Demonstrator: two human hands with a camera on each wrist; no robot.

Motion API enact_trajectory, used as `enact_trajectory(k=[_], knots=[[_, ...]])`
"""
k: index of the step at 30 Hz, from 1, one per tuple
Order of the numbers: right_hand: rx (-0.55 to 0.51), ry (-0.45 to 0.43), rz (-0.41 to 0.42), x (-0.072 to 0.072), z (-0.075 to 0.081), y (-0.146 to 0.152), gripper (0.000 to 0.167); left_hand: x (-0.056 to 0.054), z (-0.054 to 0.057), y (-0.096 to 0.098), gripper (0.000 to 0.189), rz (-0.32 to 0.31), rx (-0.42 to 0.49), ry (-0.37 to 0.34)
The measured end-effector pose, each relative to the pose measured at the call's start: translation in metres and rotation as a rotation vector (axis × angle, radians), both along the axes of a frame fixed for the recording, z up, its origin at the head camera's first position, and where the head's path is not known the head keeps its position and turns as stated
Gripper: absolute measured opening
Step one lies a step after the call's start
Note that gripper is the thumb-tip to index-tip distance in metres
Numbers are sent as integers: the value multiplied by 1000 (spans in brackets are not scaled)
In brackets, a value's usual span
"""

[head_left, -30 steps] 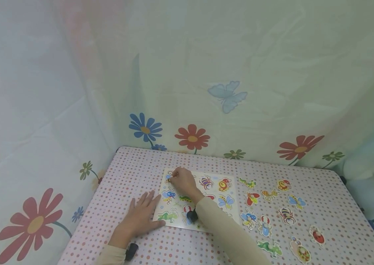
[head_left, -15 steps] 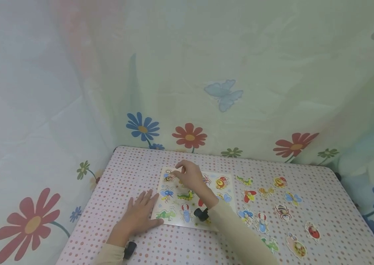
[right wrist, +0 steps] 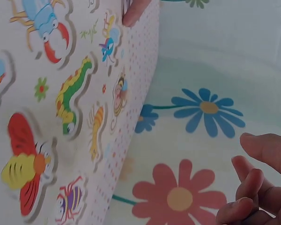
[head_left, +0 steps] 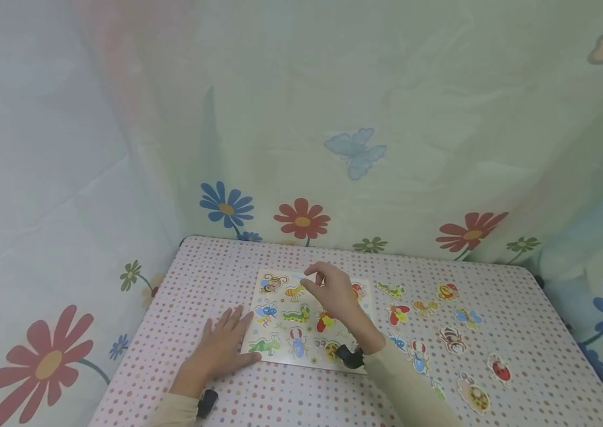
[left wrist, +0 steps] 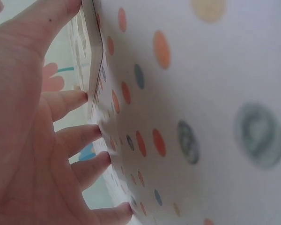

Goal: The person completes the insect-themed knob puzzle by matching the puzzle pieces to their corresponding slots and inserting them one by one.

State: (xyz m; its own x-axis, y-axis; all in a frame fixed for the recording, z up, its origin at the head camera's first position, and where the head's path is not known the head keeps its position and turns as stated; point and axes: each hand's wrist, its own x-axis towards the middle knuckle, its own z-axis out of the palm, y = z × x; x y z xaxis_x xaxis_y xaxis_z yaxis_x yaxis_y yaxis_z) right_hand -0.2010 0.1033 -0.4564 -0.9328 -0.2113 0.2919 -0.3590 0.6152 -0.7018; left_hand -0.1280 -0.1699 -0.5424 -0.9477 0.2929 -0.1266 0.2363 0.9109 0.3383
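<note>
A white puzzle board (head_left: 282, 301) with colourful insect pictures lies flat on the table. Over its upper right part hovers my right hand (head_left: 335, 293), fingers loosely bent and thumb apart from the fingertips. In the right wrist view, that right hand (right wrist: 262, 187) holds nothing and is off the board. A bee (head_left: 273, 283) fills the board's top left corner. My left hand (head_left: 218, 347) rests at the board's left side with fingers spread on the cloth. Its thumb touches the board's lower left corner, and the left wrist view shows the thumb (left wrist: 56, 21) against the board's edge.
Right of the board lie several loose insect pieces, among them a caterpillar (head_left: 391, 290), a red-winged fly (head_left: 398, 314), a spider (head_left: 452, 340), a ladybird (head_left: 500, 369) and a snail (head_left: 474, 394). A dotted cloth (head_left: 216, 261) covers the table. Flowered curtains (head_left: 258, 148) hang behind it.
My right hand has lifted from the bee in the top left corner and moved right across the board, uncovering the bee. The left hand stays by the board's left edge.
</note>
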Motion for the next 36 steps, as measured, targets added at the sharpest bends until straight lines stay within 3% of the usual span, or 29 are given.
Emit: enact_trajectory(k=[17, 23, 31, 36], knots=[[37, 99, -141, 18, 5, 83, 14, -1, -2, 0, 97, -5, 9, 5], [20, 85, -172, 22, 6, 107, 15, 0, 0, 1, 97, 8, 13, 4], [37, 94, -233, 23, -4, 139, 18, 1, -1, 1, 97, 3, 30, 1], [41, 49, -321, 22, -14, 163, 23, 1, -1, 0, 97, 5, 22, 7]])
